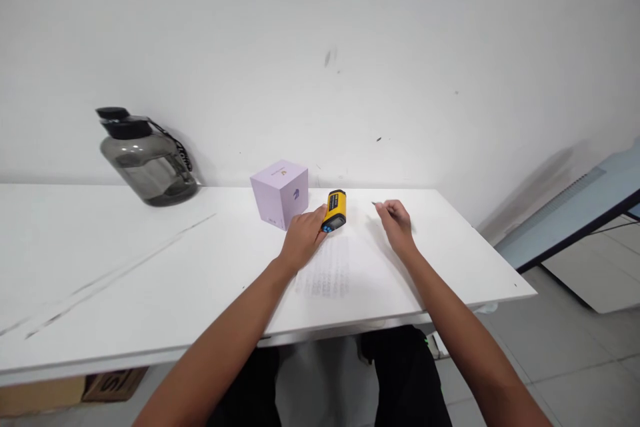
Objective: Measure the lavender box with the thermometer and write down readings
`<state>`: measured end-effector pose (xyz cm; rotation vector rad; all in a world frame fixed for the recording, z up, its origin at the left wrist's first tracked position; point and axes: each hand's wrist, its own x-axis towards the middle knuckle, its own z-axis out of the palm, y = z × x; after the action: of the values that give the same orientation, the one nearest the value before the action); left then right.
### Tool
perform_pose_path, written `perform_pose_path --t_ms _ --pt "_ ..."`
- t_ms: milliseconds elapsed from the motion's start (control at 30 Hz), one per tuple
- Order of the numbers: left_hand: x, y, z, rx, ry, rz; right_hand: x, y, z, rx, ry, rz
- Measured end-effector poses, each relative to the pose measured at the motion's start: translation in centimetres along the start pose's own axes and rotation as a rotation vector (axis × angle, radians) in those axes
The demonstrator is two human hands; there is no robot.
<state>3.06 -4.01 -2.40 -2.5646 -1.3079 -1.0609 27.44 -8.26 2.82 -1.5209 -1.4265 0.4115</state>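
Bare forearms stretch over a white table. The left hand grips a yellow gadget near a purple box; the right hand pinches a thin piece.

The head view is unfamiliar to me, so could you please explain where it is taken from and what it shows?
There is no machine here. One camera, worn on a person's head, looks forward and down, so the bare hands are the wearer's own. The left hand grips a yellow-and-black device at its side. The right hand pinches a small thin object, too small to identify. On the white table stand a lilac box, just beyond the left hand, and a grey see-through bottle with a black lid, farther left.
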Motion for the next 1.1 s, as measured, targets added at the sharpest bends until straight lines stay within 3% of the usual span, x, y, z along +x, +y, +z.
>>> perform_pose_path --t_ms 67,167,233,400,1100 --pt "0.0 0.2 0.1 0.023 -0.034 -0.008 -3.5 -0.4 -0.6 0.051 -0.043 -0.016" --pt "0.1 0.5 0.0 0.055 -0.087 -0.016 -8.1 -0.2 -0.1 0.319 -0.354 0.013" --pt "0.1 0.7 -0.2 0.068 -0.121 -0.016 -9.8 0.0 0.5 0.394 -0.476 0.055" --pt "0.3 1.2 -0.7 0.07 -0.176 -0.005 -10.0 0.0 0.9 0.241 -0.408 0.156" --pt "0.3 1.0 -0.2 0.044 -0.173 -0.015 -9.7 0.3 0.5 0.176 -0.515 0.094"
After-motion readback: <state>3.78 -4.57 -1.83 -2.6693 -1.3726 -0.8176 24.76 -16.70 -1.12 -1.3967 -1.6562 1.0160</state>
